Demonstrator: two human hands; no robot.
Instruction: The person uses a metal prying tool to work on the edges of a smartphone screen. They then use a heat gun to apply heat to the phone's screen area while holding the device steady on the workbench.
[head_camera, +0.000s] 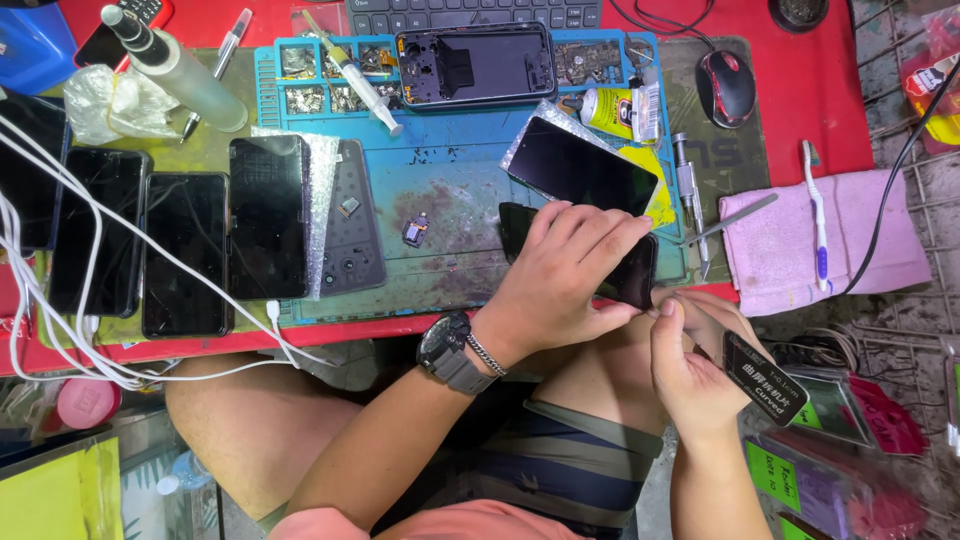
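Note:
My left hand (565, 275) lies flat on a black phone (630, 278) at the front edge of the blue work mat (450, 170), pressing it down. My right hand (690, 365) is just below and to the right of it, pinching a thin black card-like tool (765, 378) whose tip meets the phone's lower right edge. A dark watch and a chain bracelet are on my left wrist. A second black screen panel (580, 165) lies tilted on the mat just above my left hand.
An opened phone frame (475, 65) and a syringe (365, 85) lie at the mat's top. Several dark phones (185, 250) and white cables line the left. Glue tube (610, 110), mouse (727, 85), tweezers (735, 218) and toothbrush (815, 205) on a pink cloth sit right.

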